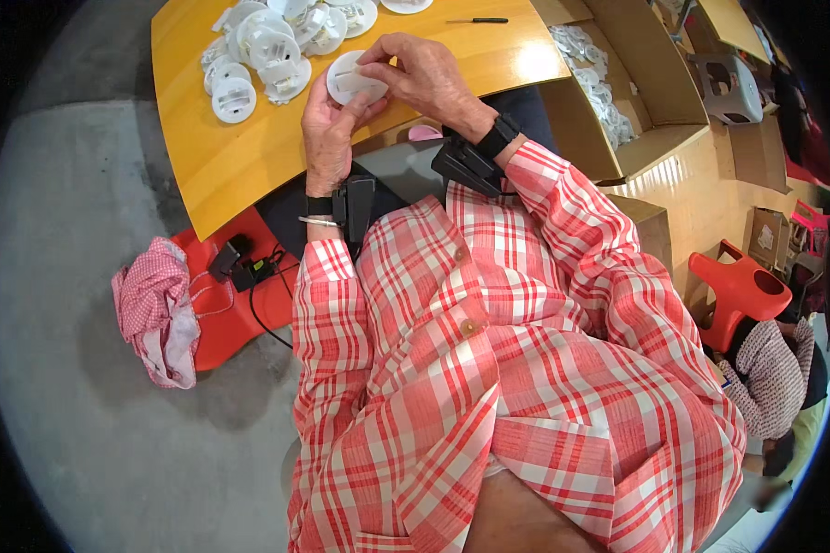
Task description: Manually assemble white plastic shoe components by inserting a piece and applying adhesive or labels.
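Observation:
Above the table's near edge I hold up a round white plastic disc (344, 85) with a slot in its face. My left hand (327, 124) grips its lower rim, thumb lying over the front. The fingers of my right hand (424, 78) are pinched together at the disc's upper right side; whether a small part is between them cannot be made out. A heap of similar white discs (272, 46) lies to the left on the yellow table (221, 166). Some of those discs show metal pieces on their faces.
A thin screwdriver (478, 20) with a dark handle lies at the table's far side. To the right stands an open cardboard box (659, 152) holding white parts. A red stool (240, 336) at left carries a pink cloth (157, 304) and black cabled devices. Another person sits at far right.

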{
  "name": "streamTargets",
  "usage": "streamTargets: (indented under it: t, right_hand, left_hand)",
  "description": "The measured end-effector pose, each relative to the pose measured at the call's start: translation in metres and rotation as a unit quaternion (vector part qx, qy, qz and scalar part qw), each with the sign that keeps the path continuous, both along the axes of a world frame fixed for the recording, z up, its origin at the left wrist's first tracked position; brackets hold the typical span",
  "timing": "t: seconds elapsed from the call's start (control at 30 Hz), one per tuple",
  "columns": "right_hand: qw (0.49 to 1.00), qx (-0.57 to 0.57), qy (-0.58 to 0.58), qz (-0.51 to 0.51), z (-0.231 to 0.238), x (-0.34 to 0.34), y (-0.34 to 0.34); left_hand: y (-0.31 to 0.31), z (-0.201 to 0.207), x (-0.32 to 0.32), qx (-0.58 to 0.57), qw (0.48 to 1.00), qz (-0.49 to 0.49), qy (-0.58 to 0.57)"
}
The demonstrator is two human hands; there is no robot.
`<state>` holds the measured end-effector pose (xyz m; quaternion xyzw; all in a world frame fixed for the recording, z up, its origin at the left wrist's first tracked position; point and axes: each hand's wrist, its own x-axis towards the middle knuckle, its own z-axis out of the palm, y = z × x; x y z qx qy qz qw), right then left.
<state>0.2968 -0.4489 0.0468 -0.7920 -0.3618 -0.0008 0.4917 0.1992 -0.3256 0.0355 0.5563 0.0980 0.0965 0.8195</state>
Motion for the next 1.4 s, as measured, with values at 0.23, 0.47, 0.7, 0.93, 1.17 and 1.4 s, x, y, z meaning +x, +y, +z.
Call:
streamTargets:
  t: [0.23,0.47,0.7,0.93,1.17,1.4]
  right_hand:
    - [0.997,-0.015,-0.073,0.022,-0.0027,0.0041,-0.0011]
    - [0.993,-0.008,-0.11,0.04,-0.0023,0.0063,-0.0042]
    - [0.998,-0.007,-0.061,0.026,-0.0024,0.0028,-0.0037]
    - [0.995,-0.011,-0.095,0.041,-0.0021,0.0053,-0.0042]
    - [0.994,-0.003,-0.097,0.046,-0.003,0.0055,-0.0045]
    - [0.994,-0.019,-0.089,0.053,0.0008,0.0049,-0.0062]
  left_hand:
    - [0.0011,0.0004,0.0,0.002,1.0,-0.005,-0.007]
    - [0.0012,-0.0002,0.0002,-0.017,1.0,0.0,-0.002]
    - [-0.0004,0.0007,-0.0001,-0.023,1.0,0.008,-0.001]
    - [-0.0008,0.0011,-0.0008,-0.017,1.0,0.015,-0.001]
    - [0.0011,0.0006,-0.0007,-0.023,1.0,0.011,0.012]
    - [0.0,-0.0003,-0.0007,-0.013,1.0,0.023,0.01]
